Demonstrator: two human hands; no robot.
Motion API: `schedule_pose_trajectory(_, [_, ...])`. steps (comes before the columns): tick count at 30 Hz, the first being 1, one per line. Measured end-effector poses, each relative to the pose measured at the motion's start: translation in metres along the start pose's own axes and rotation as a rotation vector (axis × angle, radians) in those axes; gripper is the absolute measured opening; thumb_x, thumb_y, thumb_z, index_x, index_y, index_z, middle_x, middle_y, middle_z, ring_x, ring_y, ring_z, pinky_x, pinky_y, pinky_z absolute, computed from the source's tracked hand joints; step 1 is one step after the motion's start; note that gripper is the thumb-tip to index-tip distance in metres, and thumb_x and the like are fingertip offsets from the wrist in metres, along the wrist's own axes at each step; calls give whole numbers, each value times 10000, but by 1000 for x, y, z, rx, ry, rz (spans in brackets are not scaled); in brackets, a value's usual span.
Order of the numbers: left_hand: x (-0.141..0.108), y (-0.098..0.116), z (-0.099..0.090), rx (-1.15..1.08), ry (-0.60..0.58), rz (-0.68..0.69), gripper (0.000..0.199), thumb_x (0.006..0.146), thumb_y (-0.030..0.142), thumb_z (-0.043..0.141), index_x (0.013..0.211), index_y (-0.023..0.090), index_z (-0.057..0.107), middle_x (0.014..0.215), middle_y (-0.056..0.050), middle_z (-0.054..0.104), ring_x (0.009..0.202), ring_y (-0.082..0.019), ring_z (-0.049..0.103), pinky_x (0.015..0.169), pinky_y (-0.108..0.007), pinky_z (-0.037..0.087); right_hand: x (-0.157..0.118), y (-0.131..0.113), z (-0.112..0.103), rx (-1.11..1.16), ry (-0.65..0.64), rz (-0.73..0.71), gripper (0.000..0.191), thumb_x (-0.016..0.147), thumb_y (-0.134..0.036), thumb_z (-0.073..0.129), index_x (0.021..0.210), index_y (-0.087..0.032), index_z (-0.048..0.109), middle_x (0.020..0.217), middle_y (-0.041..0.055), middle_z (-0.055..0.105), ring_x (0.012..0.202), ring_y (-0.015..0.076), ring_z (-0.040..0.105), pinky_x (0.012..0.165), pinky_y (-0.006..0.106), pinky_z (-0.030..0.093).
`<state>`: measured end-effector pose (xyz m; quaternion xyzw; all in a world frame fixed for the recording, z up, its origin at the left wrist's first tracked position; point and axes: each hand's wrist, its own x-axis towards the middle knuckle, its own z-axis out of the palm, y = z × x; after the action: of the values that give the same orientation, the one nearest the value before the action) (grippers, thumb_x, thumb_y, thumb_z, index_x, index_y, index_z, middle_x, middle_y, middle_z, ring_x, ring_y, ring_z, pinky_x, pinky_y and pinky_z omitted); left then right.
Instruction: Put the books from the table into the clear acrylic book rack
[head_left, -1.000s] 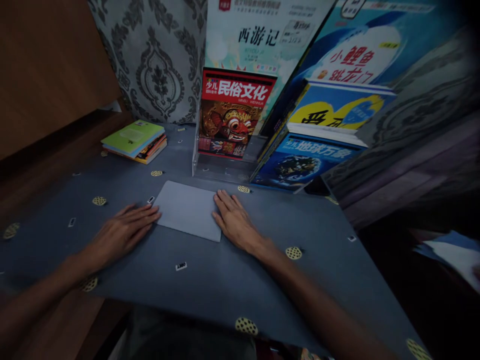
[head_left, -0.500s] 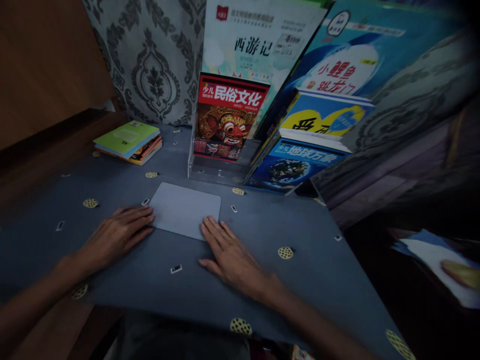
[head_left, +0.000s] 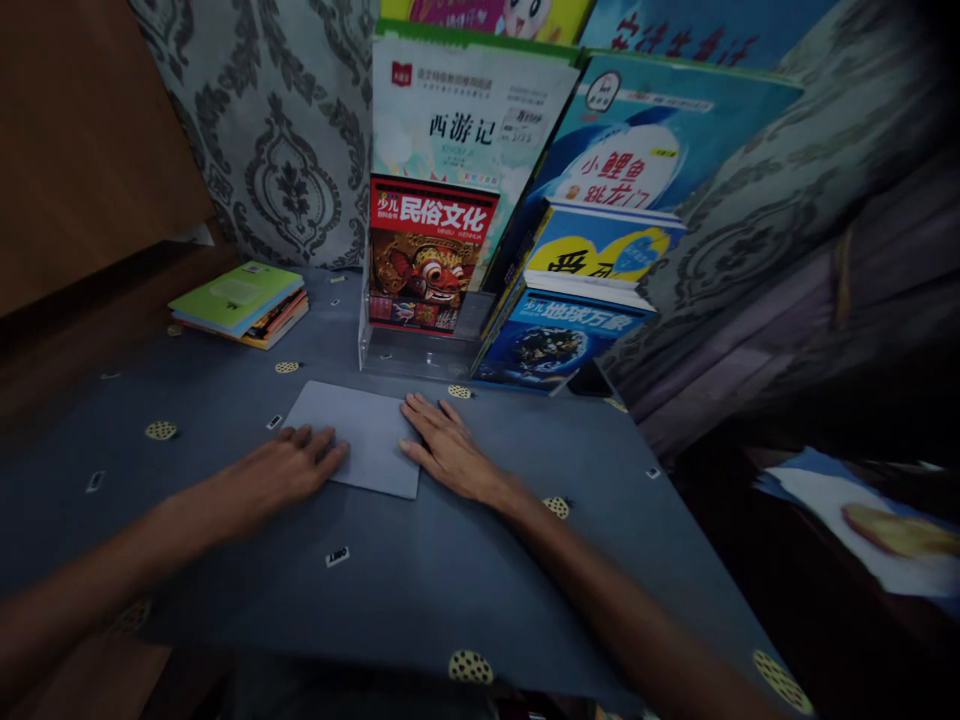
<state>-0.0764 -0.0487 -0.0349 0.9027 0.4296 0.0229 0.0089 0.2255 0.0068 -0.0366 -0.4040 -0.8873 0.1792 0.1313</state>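
Observation:
A flat pale grey rectangular sheet or pad [head_left: 367, 440] lies on the dark blue-grey tabletop. My left hand [head_left: 296, 465] rests over its left edge, thumb and fingertips on the surface, fingers a little bent and apart. At the right edge my right hand [head_left: 446, 445] lies with its fingers spread, fingertips and thumb touching the pad. Neither hand grips anything.
Behind the pad, a clear rack [head_left: 427, 358] holds upright children's books, among them a red one [head_left: 431, 255] and a blue one [head_left: 555, 340]. A small book stack [head_left: 240, 300] lies at the back left. The table edge drops away at right.
My left hand has moved onto the pad's left part. My right hand has shifted up along the right edge. The view has tilted, showing more of the upper books.

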Motion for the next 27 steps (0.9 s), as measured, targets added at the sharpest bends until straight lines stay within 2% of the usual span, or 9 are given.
schedule_pose_trajectory(3, [7, 10, -11, 47, -91, 31, 694, 809, 101, 560, 1475, 252, 432, 1415, -175, 576, 1241, -340, 602, 952, -436, 521, -4, -1, 1, 6, 5, 3, 636, 1029, -518, 389, 1530, -125, 405, 1610, 179, 343, 1527, 265, 273, 1249, 548, 186])
schedule_pose_trajectory(5, [10, 13, -21, 64, -86, 26, 633, 822, 96, 528, 1436, 236, 468, 1362, -167, 614, 1180, -309, 635, 899, -387, 531, -6, 0, 1, 43, 20, 3, 612, 1033, -523, 374, 1505, -140, 450, 1597, 168, 378, 1519, 259, 297, 1248, 548, 188])
schedule_pose_trajectory(9, [18, 8, -38, -73, -18, -111, 259, 963, 236, 405, 1095, 255, 627, 921, -54, 723, 804, -206, 690, 691, -279, 487, -9, 6, -4, 290, 148, 16, 607, 1041, -568, 269, 1332, -190, 645, 1462, 130, 577, 1419, 250, 466, 1209, 523, 291])
schedule_pose_trajectory(11, [23, 4, -44, -228, 57, -209, 295, 998, 362, 355, 911, 248, 613, 709, 8, 640, 614, -162, 612, 599, -245, 421, -9, 10, -6, 472, 227, 18, 626, 1025, -604, 283, 1223, -194, 712, 1322, 118, 679, 1295, 247, 578, 1141, 486, 398])
schedule_pose_trajectory(13, [27, 2, -48, -398, 166, -273, 371, 982, 467, 357, 778, 230, 557, 625, 37, 541, 552, -134, 530, 566, -227, 378, -8, 14, -6, 659, 286, 58, 572, 968, -645, 433, 1162, -199, 734, 1153, 94, 743, 1113, 240, 669, 1011, 443, 509])
schedule_pose_trajectory(16, [35, 7, -54, -624, 299, -339, 457, 927, 569, 403, 640, 215, 435, 587, 42, 429, 551, -122, 435, 551, -226, 355, -4, 16, -1, 942, 358, 146, 494, 792, -619, 717, 1071, -213, 751, 949, 39, 760, 854, 202, 699, 809, 362, 580])
schedule_pose_trajectory(19, [46, 18, -55, -855, 371, -414, 497, 880, 630, 452, 604, 219, 410, 577, 37, 410, 563, -126, 403, 537, -237, 361, 0, 13, 7, 1185, 432, 172, 414, 672, -550, 838, 898, -211, 762, 834, 8, 744, 700, 151, 654, 720, 318, 584])
schedule_pose_trajectory(23, [65, 33, -46, -1234, 468, -517, 525, 832, 695, 542, 645, 204, 554, 583, 15, 546, 597, -160, 518, 578, -262, 454, 0, 1, 8, 1363, 415, 177, 353, 638, -502, 875, 797, -207, 764, 766, -5, 733, 658, 120, 631, 691, 279, 580])
schedule_pose_trajectory(27, [87, 43, -32, -1570, 590, -576, 638, 751, 786, 599, 826, 164, 717, 759, -69, 741, 863, -275, 696, 765, -362, 565, -4, -9, -2, 1363, 378, 147, 366, 686, -543, 832, 819, -208, 769, 751, -4, 713, 597, 119, 615, 592, 260, 568])
